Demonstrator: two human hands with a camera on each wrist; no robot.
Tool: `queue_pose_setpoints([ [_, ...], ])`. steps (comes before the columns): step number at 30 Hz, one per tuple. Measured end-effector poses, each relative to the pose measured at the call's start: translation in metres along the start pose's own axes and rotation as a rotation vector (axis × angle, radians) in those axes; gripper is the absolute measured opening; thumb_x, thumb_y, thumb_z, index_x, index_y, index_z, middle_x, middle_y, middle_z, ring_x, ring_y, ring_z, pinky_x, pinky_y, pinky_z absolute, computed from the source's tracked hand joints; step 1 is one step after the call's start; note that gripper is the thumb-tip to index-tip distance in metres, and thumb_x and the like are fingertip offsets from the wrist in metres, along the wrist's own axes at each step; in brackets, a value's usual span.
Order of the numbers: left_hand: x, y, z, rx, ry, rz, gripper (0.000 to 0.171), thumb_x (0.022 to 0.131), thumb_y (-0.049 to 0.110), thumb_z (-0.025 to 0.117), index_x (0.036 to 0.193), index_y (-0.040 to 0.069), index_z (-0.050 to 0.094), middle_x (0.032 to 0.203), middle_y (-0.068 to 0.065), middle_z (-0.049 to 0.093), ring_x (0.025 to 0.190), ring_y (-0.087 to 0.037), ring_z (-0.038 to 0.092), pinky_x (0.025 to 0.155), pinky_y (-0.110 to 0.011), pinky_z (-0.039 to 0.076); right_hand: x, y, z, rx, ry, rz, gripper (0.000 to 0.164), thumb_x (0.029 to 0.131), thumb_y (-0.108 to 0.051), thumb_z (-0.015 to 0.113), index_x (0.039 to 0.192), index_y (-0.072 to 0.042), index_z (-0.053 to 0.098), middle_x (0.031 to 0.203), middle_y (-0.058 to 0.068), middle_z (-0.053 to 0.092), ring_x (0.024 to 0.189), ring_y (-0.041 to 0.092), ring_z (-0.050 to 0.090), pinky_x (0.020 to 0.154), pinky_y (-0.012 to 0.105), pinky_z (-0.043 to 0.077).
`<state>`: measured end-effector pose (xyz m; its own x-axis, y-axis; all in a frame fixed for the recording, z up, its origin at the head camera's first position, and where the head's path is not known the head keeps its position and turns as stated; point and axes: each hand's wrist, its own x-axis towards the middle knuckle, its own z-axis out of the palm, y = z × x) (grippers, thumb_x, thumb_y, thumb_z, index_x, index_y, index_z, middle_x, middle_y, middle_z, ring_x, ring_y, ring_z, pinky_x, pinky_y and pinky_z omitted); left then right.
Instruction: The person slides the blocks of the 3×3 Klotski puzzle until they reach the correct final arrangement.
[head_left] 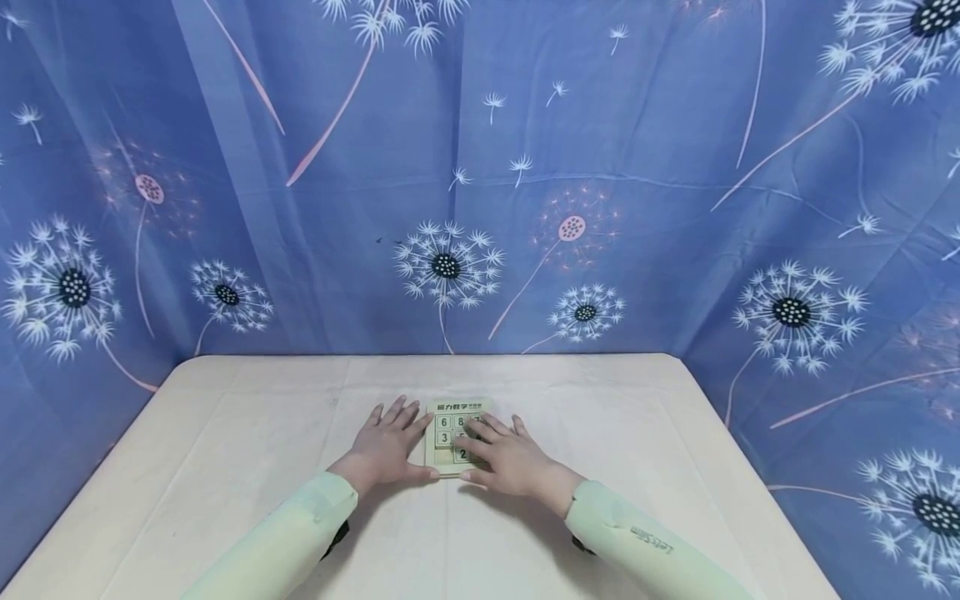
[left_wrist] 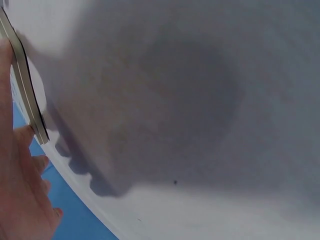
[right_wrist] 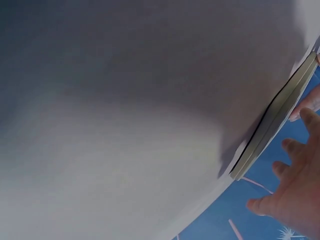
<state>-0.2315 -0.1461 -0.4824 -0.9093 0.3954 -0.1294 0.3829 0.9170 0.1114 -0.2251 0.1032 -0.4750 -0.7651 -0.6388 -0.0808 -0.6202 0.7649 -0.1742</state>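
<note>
A small pale number sliding puzzle lies flat on the table in the head view, dark lettering along its far edge. Tiles 6, 8, 3 and 2 show, with a gap at the near left. My left hand touches the left side, fingers spread, thumb by the near left corner. Over the right part reaches my right hand, its extended fingers covering several tiles. Both wrist views show the board's side edge with a hand beside it; the tile faces are hidden there.
A pale cloth-covered table extends around the puzzle, with rounded far corners. Behind it and at both sides hangs a blue curtain printed with dandelions. Shadows of the arms fall on the tabletop.
</note>
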Motion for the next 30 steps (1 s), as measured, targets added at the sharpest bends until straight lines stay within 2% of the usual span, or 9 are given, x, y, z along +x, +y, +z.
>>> queue_pose_setpoints([
  [19, -0.0014, 0.0, -0.0028, -0.026, -0.006, -0.009, 0.099, 0.083, 0.074, 0.066, 0.16, 0.019, 0.037, 0.169, -0.013, 0.032, 0.161, -0.037, 0.018, 0.13, -0.062, 0.017, 0.0081, -0.0059, 0.0012, -0.017, -0.054, 0.027, 0.059, 0.102, -0.06, 0.049, 0.154, -0.033, 0.046, 0.17, 0.002, 0.032, 0.16, 0.032, 0.025, 0.124, 0.072, 0.022],
  [30, -0.0024, 0.0023, -0.0047, -0.041, -0.02, -0.022, 0.098, 0.083, 0.074, 0.067, 0.16, 0.02, 0.037, 0.168, -0.013, 0.032, 0.161, -0.038, 0.019, 0.13, -0.062, 0.017, 0.0077, -0.0066, 0.0017, -0.005, -0.045, 0.037, 0.057, 0.101, -0.06, 0.049, 0.153, -0.035, 0.048, 0.169, 0.002, 0.033, 0.159, 0.032, 0.027, 0.123, 0.072, 0.023],
])
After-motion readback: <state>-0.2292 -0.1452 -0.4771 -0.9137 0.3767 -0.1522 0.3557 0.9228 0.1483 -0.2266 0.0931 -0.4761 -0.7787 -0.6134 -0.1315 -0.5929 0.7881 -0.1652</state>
